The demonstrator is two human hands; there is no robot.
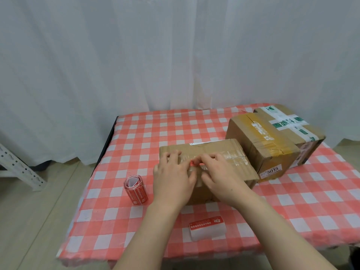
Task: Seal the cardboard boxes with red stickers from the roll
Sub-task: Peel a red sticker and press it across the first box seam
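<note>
"3013" label (272, 170) on taped box (259, 141)

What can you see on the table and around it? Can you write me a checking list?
Surface: checked cloth covers the table.
Job's things: front box under the hands, red sticker on its taped seam; yellow-taped box and green-taped box behind at right; sticker roll standing left of the front box.
Clutter: loose sticker strip on white backing near the front edge.
Grips: left hand and right hand, fingers fairly straight, press on the front box around the red sticker.
Cables: nothing seen.
Surroundings: white curtain behind, perforated metal frame at left, pale floor.
</note>
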